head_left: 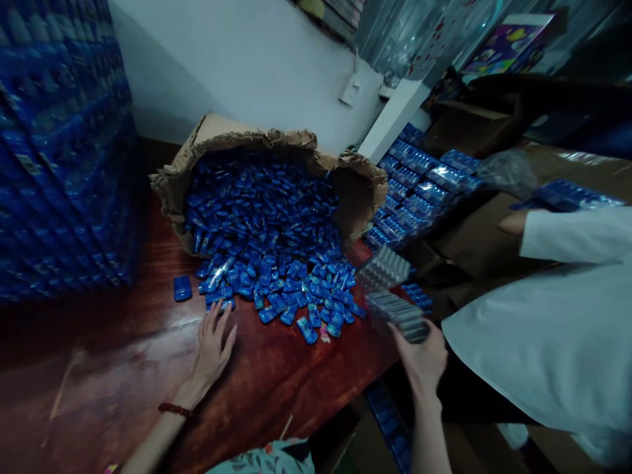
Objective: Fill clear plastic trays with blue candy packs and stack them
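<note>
From my distance I see the right grip [423,359] folded around the near end of a grey ribbed tray [397,316], which it holds at the right edge of the counter [276,375]. The tray is a little blurred. I judge it is thin plastic, very light, and it may bend or crack if I press it in the middle; the side edges near the end look the better place to hold.

The left grip [212,345] has its fingers spread and encloses nothing; its fingertips are at the near left side of the blue packets [276,230], and I cannot tell how firmly they touch. These packets spill from a torn cardboard box [291,137]. They are shiny, so I suppose they are light and rather slippery; I would pinch each one by its two long sides.

The counter is reddish, polished wood, where small things could slide easily. A second ribbed tray [385,266] is just behind the held one. At the left rises a tall blue stack [64,145], behind is a pale wall [237,66], and at the right a person in light clothing [548,342] is near. The room is dim.
</note>
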{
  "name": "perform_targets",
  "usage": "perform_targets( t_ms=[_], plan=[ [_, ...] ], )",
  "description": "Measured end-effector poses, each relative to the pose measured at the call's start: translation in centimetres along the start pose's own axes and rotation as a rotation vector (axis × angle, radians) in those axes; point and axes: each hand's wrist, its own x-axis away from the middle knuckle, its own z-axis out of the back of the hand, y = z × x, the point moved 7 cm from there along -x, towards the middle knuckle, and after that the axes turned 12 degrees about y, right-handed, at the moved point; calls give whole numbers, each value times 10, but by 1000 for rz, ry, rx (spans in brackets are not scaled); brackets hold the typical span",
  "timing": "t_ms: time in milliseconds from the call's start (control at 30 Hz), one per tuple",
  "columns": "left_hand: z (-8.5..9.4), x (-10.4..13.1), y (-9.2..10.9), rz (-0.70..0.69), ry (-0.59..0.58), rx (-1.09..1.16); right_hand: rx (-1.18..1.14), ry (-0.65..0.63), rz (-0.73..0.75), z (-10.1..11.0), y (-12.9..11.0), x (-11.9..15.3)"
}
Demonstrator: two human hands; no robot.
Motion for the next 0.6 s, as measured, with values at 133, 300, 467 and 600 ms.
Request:
perform_targets(
  t_ms=[133,300,467,600],
  plan=[
    [15,-19,20,278,-49,349,-422,-349,-269,12,-18,-8],
    [0,-15,54,733,-511,844,-1002,-1030,-217,-44,-138,51],
    [19,40,47,1126,-806,1193,-1219,-1575,126,-78,-267,127],
    [42,89,9,1514,-591,1174,-1386,-1831,241,-78,-324,165]
  ],
)
